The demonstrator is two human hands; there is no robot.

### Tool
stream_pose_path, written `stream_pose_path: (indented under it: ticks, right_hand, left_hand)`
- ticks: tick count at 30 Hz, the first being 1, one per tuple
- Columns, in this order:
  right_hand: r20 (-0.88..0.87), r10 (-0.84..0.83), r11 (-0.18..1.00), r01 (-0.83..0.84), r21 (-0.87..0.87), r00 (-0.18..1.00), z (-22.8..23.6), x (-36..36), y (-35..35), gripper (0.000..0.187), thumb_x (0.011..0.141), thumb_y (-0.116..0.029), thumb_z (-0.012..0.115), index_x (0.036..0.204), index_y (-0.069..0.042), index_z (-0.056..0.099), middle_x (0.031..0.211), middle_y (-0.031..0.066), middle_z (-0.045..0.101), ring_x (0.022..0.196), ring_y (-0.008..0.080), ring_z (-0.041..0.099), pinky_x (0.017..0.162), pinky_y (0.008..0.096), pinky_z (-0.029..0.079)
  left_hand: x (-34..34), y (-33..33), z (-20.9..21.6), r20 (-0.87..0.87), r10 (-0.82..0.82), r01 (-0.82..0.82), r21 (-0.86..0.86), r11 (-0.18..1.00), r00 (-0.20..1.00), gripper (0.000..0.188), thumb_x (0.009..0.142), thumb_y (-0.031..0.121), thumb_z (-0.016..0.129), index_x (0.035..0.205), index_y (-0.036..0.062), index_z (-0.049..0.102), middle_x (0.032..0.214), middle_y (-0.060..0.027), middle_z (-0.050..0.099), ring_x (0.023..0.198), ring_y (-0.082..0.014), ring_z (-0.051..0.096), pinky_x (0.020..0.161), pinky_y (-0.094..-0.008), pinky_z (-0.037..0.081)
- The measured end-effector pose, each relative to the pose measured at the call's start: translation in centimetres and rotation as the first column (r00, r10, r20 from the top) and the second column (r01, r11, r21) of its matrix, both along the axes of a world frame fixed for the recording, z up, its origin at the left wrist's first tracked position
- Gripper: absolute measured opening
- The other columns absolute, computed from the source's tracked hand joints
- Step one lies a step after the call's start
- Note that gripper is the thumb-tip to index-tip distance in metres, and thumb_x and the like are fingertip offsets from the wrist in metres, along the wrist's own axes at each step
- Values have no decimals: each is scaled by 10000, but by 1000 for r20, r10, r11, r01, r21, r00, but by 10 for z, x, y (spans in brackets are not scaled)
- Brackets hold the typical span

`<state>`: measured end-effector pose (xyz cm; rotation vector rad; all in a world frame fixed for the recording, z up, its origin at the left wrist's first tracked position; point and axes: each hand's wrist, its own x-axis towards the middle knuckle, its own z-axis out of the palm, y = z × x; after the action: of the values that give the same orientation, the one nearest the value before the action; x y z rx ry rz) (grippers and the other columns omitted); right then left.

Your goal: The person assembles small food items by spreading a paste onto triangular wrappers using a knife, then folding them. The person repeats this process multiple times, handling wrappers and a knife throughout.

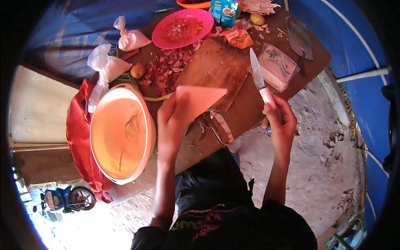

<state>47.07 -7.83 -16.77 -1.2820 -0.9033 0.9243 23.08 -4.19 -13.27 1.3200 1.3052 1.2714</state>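
My left hand (170,121) is closed on a flat, pale triangular sheet (202,96), held over the near edge of the wooden cutting board (221,62). My right hand (282,118) grips a knife (257,73) by its light handle, blade pointing up and away, to the right of the board. Past the blade lies a clear packet (278,68) with a pale, flat block inside. Several similar pale pieces (260,6) are piled at the far edge of the table.
Left of my left hand stands a white tub (148,125). Reddish peelings (166,68) lie beside the board, with a pink plate (204,18) of chopped food behind them. Two knotted plastic bags (114,68), a blue pouch (224,13) and a roundish potato-like item (257,18) are also on the table.
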Motion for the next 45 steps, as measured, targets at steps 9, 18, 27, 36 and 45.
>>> stream_pose_path:
  ticks: [9, 18, 27, 36, 45]
  right_hand:
    - [90, 209, 977, -203, -71, 974, 11, -23, 6, 389, 956, -103, 658, 1332, -29, 586, 918, 17, 668, 621, 26, 510, 529, 202, 420]
    - [187, 203, 978, -190, -87, 961, 4, -36, 19, 341, 981, -149, 644, 1297, -23, 624, 903, 32, 677, 639, 46, 544, 563, 225, 441]
    - [380, 245, 969, -228, -90, 892, 11, -43, 29, 330, 983, -138, 628, 1276, 14, 632, 1000, 118, 733, 795, 117, 650, 726, 281, 507]
    - [525, 234, 970, -233, -71, 818, 8, -48, 31, 328, 999, -187, 617, 1297, -53, 645, 1035, 58, 716, 713, 80, 614, 543, 219, 471]
    - [699, 292, 956, -217, -198, 653, 30, -57, 36, 329, 1008, -187, 597, 1306, -57, 649, 934, 114, 734, 655, 96, 573, 666, 284, 484]
  left_hand:
    - [51, 92, -47, -600, 135, 94, 334, 938, 788, 248, 955, 211, 586, 943, -36, 598, 753, -267, 625, 782, -515, 582, 676, -537, 448]
    - [35, 94, -52, -632, 200, 129, 435, 891, 749, 301, 760, 51, 733, 1021, -23, 604, 934, -212, 598, 919, -406, 588, 803, -488, 472]
    - [31, 91, -57, -487, 201, 137, 573, 808, 850, 177, 731, 33, 727, 905, 45, 692, 907, -169, 608, 882, -376, 598, 763, -474, 479]
    - [26, 87, -60, -477, 185, 157, 590, 792, 859, 188, 756, 39, 715, 938, 89, 713, 932, -130, 598, 887, -346, 567, 760, -472, 453]
    - [27, 75, -58, -631, 230, 142, 482, 865, 741, 354, 770, 108, 725, 1123, 105, 709, 1049, -104, 588, 1042, -317, 522, 894, -462, 413]
